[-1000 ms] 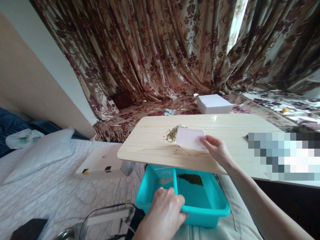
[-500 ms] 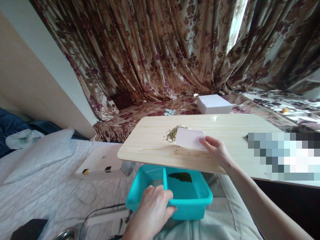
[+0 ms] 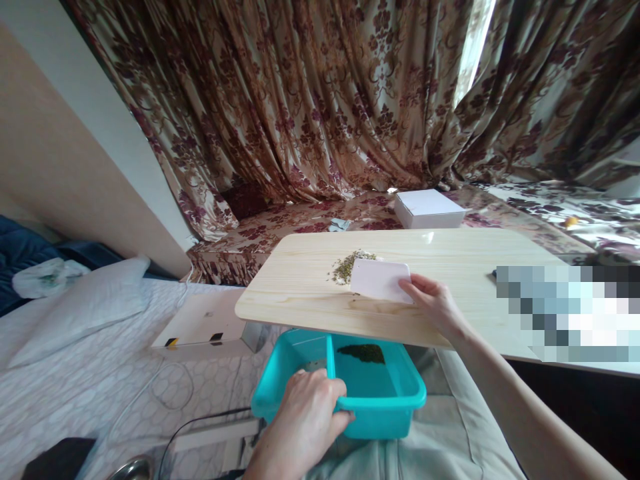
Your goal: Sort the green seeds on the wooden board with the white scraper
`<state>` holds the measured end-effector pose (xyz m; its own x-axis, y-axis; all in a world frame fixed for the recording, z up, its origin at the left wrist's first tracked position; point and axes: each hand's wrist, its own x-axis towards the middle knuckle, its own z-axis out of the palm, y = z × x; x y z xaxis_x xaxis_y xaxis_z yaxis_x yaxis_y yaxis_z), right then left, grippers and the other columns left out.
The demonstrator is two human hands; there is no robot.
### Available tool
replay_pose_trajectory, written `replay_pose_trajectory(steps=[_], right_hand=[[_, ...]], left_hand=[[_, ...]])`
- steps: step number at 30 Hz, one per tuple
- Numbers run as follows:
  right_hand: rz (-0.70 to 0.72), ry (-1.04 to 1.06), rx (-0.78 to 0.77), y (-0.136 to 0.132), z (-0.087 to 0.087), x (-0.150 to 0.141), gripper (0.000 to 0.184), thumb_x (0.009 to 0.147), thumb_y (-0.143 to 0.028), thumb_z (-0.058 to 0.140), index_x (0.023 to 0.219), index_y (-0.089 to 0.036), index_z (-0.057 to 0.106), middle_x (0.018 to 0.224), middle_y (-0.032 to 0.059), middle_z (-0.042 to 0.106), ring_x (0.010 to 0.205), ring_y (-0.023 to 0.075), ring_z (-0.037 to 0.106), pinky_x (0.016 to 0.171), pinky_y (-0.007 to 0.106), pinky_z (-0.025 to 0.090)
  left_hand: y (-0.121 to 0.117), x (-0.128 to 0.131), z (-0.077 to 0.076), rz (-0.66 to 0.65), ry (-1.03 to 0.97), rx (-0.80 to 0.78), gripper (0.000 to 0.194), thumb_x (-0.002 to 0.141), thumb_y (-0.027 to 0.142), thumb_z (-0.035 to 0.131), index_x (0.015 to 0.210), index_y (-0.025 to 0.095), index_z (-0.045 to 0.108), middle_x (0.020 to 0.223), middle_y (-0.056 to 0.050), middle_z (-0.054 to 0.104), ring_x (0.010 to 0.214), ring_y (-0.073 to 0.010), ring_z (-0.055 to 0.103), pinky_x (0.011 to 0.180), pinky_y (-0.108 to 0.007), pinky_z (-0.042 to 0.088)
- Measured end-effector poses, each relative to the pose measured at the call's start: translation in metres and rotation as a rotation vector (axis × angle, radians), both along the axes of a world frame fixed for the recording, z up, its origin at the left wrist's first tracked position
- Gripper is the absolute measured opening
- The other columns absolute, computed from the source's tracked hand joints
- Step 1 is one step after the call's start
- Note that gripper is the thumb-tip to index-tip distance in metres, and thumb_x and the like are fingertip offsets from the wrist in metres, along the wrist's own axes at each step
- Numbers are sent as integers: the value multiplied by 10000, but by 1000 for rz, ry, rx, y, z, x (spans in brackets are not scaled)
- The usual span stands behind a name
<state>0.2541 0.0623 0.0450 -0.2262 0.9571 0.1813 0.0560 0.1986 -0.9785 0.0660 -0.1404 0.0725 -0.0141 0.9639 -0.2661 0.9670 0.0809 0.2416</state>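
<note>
My left hand (image 3: 313, 407) is closed on the near rim of a turquoise two-compartment bin (image 3: 383, 403), right by its divider. Dark green bits (image 3: 365, 353) lie in the bin's right compartment; the left compartment is partly hidden behind my hand. Over the wooden tabletop (image 3: 280, 300), my right hand (image 3: 430, 297) pinches a flat white plastic scraper (image 3: 380, 280) by its right end. The scraper's left edge is against a small pile of greenish dried bits mixed with white grains (image 3: 344, 268). The bin sits just below the tabletop's near edge.
A white box (image 3: 429, 208) stands behind the table on a patterned cover. At left, a bed holds a pillow (image 3: 95, 303), a white carton (image 3: 200, 323), cables and a metal bowl (image 3: 133, 469). A blurred patch covers the table's right end.
The white scraper has tilted or shifted very slightly at its left end. My left hand and the bin have hardly moved.
</note>
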Motion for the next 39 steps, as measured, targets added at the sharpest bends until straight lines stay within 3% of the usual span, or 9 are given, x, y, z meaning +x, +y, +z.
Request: replay_pose_trajectory(steps=[9,17,23,29,39], right_hand=[[159,-77,-18,-13,11,5,485,631,-621,664,845,-193,747,792,52,734,756,241,651,653,304,523],[283,-85,-113,-23,13,17,424,654,-550,692,828,-168,750,776,60,729,708,218,647,629,283,519],[-39,156,-151,-11,3,31,310,673,-454,707,874,-219,732,801,35,728,708,204,661,622,276,524],[-340,266,-82,-4,-7,37,281,676,-403,697,884,-215,723,811,14,725,729,186,666,596,243,515],[-427,182,-17,-13,0,32,261,718,-374,641,892,-193,712,820,15,723,732,168,655,641,240,512]], left_hand=[[1,-2,2,12,16,-11,146,793,372,600,804,240,660,882,-20,645,910,-220,581,788,-312,376],[0,-1,1,2,0,14,138,784,359,609,772,230,655,853,-22,645,886,-224,581,774,-318,379],[1,10,4,-41,-7,-1,148,790,354,603,755,219,652,864,-30,638,884,-231,571,808,-347,390],[3,28,8,-84,7,-67,171,823,342,565,835,206,668,924,-55,627,947,-254,552,879,-381,387],[5,34,15,-87,7,-123,186,833,342,572,872,191,675,968,-66,624,989,-261,547,911,-383,388]])
